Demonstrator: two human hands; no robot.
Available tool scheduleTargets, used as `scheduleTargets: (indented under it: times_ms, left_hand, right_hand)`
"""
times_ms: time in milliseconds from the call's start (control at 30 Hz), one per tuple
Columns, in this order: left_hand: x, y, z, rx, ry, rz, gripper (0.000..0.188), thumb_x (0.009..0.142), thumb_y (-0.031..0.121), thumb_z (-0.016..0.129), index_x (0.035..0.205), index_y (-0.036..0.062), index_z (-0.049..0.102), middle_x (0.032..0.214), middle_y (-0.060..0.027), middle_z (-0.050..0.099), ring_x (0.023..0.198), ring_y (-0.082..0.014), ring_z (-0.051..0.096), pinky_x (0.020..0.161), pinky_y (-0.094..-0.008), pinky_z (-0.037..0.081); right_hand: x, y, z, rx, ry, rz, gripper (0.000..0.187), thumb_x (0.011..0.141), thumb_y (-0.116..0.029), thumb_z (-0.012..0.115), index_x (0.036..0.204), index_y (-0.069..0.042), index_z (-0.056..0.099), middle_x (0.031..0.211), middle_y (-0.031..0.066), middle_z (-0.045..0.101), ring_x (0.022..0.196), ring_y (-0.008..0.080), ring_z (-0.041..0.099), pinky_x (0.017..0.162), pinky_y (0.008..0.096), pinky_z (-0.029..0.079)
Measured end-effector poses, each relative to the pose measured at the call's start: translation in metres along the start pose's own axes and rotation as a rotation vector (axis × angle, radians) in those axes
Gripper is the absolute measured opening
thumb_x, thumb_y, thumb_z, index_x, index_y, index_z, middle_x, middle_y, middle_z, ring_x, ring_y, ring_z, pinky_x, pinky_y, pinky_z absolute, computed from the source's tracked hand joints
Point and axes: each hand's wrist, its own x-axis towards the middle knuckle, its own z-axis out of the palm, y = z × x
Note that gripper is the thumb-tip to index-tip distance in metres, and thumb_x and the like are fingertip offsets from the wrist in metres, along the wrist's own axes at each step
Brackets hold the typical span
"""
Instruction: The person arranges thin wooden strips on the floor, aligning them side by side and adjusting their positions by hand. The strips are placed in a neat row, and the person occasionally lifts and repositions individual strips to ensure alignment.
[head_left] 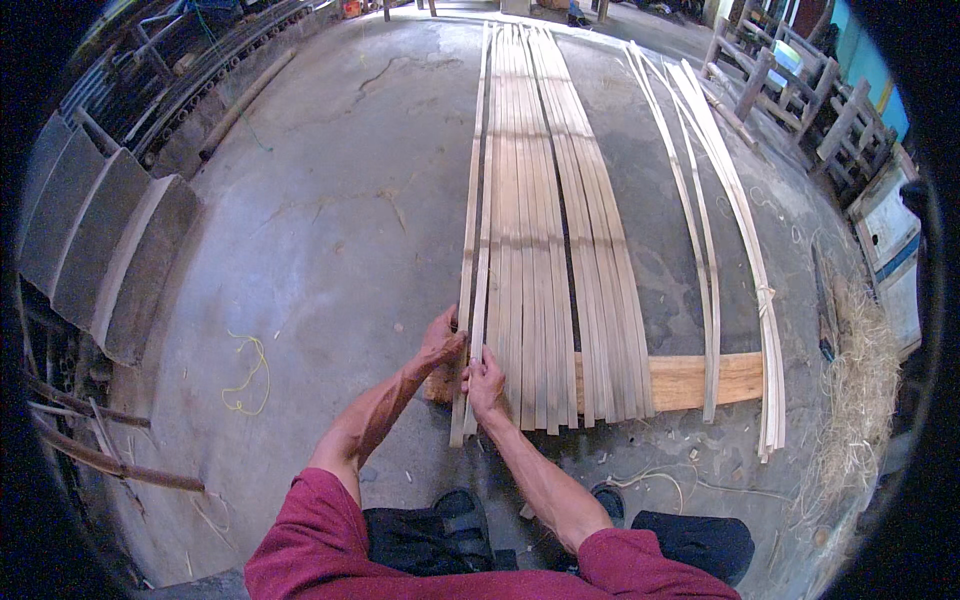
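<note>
Long flat pale bamboo strips [525, 290] lie side by side on the floor, running away from me. Their near ends rest across a wooden board [705, 382]. At the left edge of the row, my left hand [442, 338] is closed around the outermost strip [468, 240], which stands a little apart from the others. Slightly nearer and to the right, my right hand [486, 385] pinches the neighbouring strip [482, 270]. The fingertips of both hands are partly hidden. Toward the right of the row, a dark gap splits off a second group of strips [605, 290].
More loose strips [745, 235] lie farther right, some bunched together. A heap of thin shavings [855, 390] sits at the right edge. Concrete blocks [140, 260] and poles [110, 455] line the left side. A yellow string [262, 370] lies on the floor. Wooden frames [785, 85] stand far right.
</note>
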Motion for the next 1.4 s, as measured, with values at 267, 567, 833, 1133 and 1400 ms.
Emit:
scheduleTargets:
  times_ms: [267,567,833,1133,1400]
  left_hand:
    - [0.001,0.019,-0.001,-0.038,-0.011,0.042,0.041,0.068,0.018,0.058,0.107,0.0055,0.052,0.085,-0.0116,0.063,0.076,-0.0202,0.059,0.069,-0.0330,0.046]
    - [0.004,-0.023,-0.001,0.009,-0.057,0.127,0.055,0.068,0.017,0.058,0.120,0.0070,0.045,0.095,-0.0138,0.062,0.084,-0.0211,0.060,0.075,-0.0335,0.046]
    - [0.013,-0.010,-0.010,-0.075,-0.140,0.075,0.049,0.067,0.016,0.060,0.114,0.0047,0.050,0.097,-0.0123,0.063,0.088,-0.0214,0.059,0.078,-0.0335,0.046]
    - [0.014,0.007,-0.006,-0.071,-0.067,-0.037,0.046,0.069,0.017,0.059,0.112,0.0009,0.052,0.088,-0.0138,0.063,0.078,-0.0195,0.059,0.072,-0.0312,0.047]
    - [0.012,0.017,-0.007,-0.167,0.151,-0.091,0.037,0.079,0.023,0.051,0.108,-0.0004,0.054,0.086,-0.0141,0.062,0.080,-0.0239,0.059,0.072,-0.0335,0.046]
  right_hand:
    - [0.023,-0.001,-0.008,-0.445,0.000,-0.301,0.035,0.085,-0.010,0.044,0.119,-0.004,0.041,0.060,0.0093,0.052,0.048,0.0179,0.053,0.048,0.0342,0.045]
    - [0.012,-0.014,-0.016,-1.159,0.016,-0.323,0.040,0.077,-0.020,0.052,0.111,0.002,0.045,0.105,0.0221,0.046,0.096,0.0375,0.049,0.073,0.0433,0.046]
    - [0.004,-0.012,-0.018,-1.205,0.026,-0.513,0.035,0.073,-0.012,0.054,0.105,0.001,0.048,0.097,0.0189,0.043,0.093,0.0343,0.046,0.072,0.0436,0.045]
    - [0.002,-0.017,-0.022,-1.118,-0.025,-0.513,0.036,0.076,-0.015,0.054,0.109,0.001,0.048,0.101,0.0204,0.044,0.093,0.0346,0.047,0.075,0.0430,0.043]
    - [0.000,-0.023,0.001,-0.614,-0.075,-0.365,0.034,0.082,-0.013,0.048,0.113,0.000,0.045,0.076,0.0155,0.052,0.066,0.0294,0.056,0.061,0.0383,0.047]
